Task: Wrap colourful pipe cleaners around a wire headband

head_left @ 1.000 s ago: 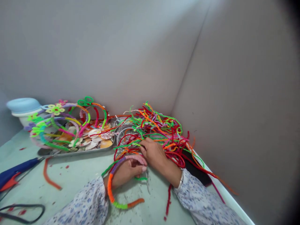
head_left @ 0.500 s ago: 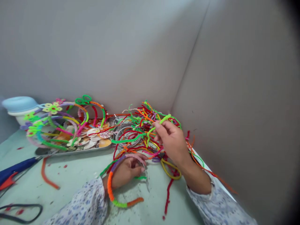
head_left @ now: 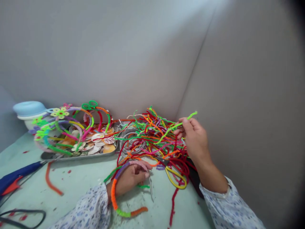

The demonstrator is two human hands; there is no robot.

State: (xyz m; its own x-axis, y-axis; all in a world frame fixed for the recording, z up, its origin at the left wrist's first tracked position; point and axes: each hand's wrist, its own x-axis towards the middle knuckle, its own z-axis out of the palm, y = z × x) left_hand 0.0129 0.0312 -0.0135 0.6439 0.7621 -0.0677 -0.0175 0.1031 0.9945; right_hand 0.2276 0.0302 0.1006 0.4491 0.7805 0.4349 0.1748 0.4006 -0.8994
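Right hand (head_left: 195, 140): thumb and forefinger pinched on a lime-green pipe cleaner (head_left: 183, 124), raised at the edge of a tangled pipe-cleaner heap (head_left: 152, 140). Left hand (head_left: 131, 179): half-curled, holding a multicoloured pipe-cleaner band (head_left: 113, 197) on the pale green table (head_left: 78, 187). Yellow-handled scissors (head_left: 175, 178) — in the heap's near edge, right of a metal tray (head_left: 78, 155) of pipe-cleaner hoops.

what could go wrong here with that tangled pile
The green pipe cleaner pinched in the right hand may snag strands of the tangled pile and drag them along. The scissors lie partly among the strands, so a blind reach could catch a finger on the blades. Strands also cross the wire coil and might hook onto it.
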